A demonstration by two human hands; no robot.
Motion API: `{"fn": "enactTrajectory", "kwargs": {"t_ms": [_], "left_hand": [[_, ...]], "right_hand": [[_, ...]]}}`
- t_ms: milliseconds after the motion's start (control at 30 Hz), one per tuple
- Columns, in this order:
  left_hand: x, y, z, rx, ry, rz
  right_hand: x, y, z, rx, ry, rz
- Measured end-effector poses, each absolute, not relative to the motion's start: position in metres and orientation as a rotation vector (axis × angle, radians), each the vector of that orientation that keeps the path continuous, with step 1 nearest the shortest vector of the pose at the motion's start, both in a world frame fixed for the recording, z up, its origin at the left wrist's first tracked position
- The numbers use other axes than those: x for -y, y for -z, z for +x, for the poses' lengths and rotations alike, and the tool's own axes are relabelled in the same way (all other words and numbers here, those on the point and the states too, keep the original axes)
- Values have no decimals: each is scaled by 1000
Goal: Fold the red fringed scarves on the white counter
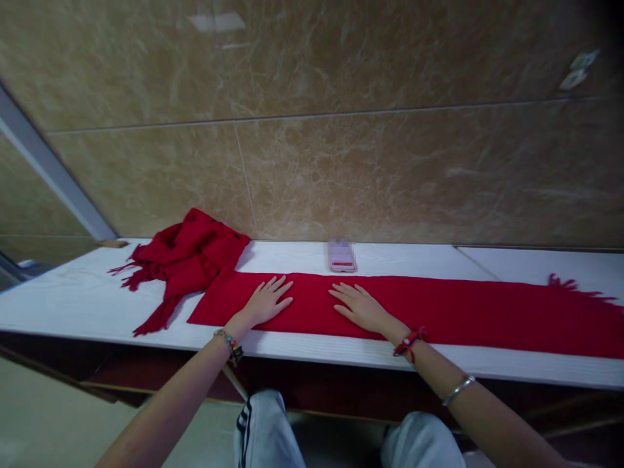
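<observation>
A long red scarf [468, 311] lies stretched flat along the white counter [78, 299], its fringe showing at the far right. My left hand [267, 301] rests palm down on the scarf's left part, fingers spread. My right hand [358, 305] lies flat on the scarf just to the right of it, fingers also apart. Neither hand grips the cloth. A second red scarf [188, 257] sits bunched up at the back left of the counter, tassels hanging toward the front.
A phone in a clear pink case [342, 255] lies on the counter behind the flat scarf, against the tan marble wall [390, 169]. My knees in light trousers [266, 429] sit below the counter edge. A metal frame [43, 166] runs diagonally at left.
</observation>
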State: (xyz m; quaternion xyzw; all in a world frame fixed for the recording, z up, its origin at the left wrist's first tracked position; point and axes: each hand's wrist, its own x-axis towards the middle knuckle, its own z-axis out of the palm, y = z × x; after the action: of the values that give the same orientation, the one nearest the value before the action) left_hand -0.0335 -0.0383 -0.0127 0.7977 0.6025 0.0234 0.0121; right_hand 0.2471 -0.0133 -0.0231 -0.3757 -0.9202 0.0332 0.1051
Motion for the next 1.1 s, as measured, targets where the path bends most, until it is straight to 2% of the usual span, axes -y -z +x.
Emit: {"fn": "enactTrajectory", "kwargs": {"t_ms": [267, 500, 733, 833, 1000, 1100], "left_hand": [[36, 12, -45, -2065, -67, 2360], [24, 9, 17, -1671, -86, 2645], [24, 11, -26, -2300, -33, 2118], [31, 8, -27, -2419, -51, 2024], [38, 13, -2, -1929, -93, 2459], [41, 18, -32, -1950, -97, 2431]], "right_hand": [[16, 14, 245, 2700, -125, -1252], [17, 15, 206, 2663, -111, -1226], [20, 24, 211, 2626, -57, -1263], [20, 25, 211, 2609, -66, -1263], [18, 28, 210, 2595, -69, -1261], [18, 28, 211, 2600, -80, -1269]]}}
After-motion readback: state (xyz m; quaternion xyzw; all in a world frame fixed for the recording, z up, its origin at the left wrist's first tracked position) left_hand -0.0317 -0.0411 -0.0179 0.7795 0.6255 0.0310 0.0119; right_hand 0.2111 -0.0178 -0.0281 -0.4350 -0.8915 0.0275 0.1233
